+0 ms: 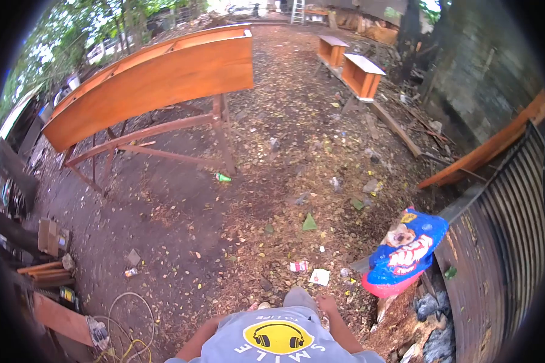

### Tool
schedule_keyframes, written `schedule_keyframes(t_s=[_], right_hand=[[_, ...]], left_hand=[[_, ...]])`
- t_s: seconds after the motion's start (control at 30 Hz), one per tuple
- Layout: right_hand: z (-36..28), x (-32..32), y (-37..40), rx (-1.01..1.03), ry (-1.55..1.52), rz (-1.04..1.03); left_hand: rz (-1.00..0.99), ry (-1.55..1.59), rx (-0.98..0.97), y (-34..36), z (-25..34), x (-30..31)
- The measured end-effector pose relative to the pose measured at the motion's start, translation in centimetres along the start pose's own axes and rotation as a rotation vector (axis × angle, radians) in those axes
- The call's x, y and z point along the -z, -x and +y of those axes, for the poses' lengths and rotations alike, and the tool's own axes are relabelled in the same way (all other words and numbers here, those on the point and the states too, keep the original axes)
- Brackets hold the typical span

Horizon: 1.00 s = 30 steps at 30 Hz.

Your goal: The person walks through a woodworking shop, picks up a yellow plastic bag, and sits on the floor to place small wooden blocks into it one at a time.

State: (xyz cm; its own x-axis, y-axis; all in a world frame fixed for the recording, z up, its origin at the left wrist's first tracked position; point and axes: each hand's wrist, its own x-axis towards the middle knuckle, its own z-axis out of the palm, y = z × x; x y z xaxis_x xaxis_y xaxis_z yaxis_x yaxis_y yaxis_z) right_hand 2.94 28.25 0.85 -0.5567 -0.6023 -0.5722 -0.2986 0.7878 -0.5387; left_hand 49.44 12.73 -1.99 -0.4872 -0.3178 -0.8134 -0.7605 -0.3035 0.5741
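Note:
My right hand (pixel 327 305) hangs low beside my right leg, just right of the grey shirt (pixel 236 336) with a yellow headphone print. It is small and its fingers cannot be made out. On the other side my left forearm (pixel 201 339) shows beside the shirt, and the hand is hidden or too unclear to tell. Nearest to my right hand lie a white paper scrap (pixel 320 277) and a red and white wrapper (pixel 298 266) on the leafy ground. Further right stands a blue and pink bag (pixel 406 251).
A long orange-brown wooden cabinet (pixel 157 78) rests on a metal stand (pixel 163 130) at the left. Two small wooden boxes (pixel 361 77) sit on a plank at the right. Corrugated sheets (pixel 508 224) edge the right side; a coiled hose (pixel 153 330) lies lower left.

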Motion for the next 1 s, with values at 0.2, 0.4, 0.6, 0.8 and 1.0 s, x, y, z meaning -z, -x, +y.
schedule_keyframes(t_s=[0.2,0.4,0.6,0.8,1.0], right_hand=[[2.0,-3.3,-9.3,0.535,0.578,-0.435],[-4.3,-3.5,-14.1,0.526,0.829,-0.565],[-20.5,-2.6,-20.1,0.863,1.160,-0.653],[-32.3,-5.0,-32.5,0.384,0.410,-0.640],[-46.2,-9.1,-31.4,0.258,0.333,-0.526]], left_hand=[[-0.056,-0.309,0.100,8.2,13.5,2.2],[0.209,0.041,-0.285,5.8,12.3,4.9],[0.409,0.297,-0.038,-0.3,8.4,7.6],[0.854,0.253,0.375,3.2,4.4,11.7],[0.725,0.590,0.371,6.2,3.3,11.6]])
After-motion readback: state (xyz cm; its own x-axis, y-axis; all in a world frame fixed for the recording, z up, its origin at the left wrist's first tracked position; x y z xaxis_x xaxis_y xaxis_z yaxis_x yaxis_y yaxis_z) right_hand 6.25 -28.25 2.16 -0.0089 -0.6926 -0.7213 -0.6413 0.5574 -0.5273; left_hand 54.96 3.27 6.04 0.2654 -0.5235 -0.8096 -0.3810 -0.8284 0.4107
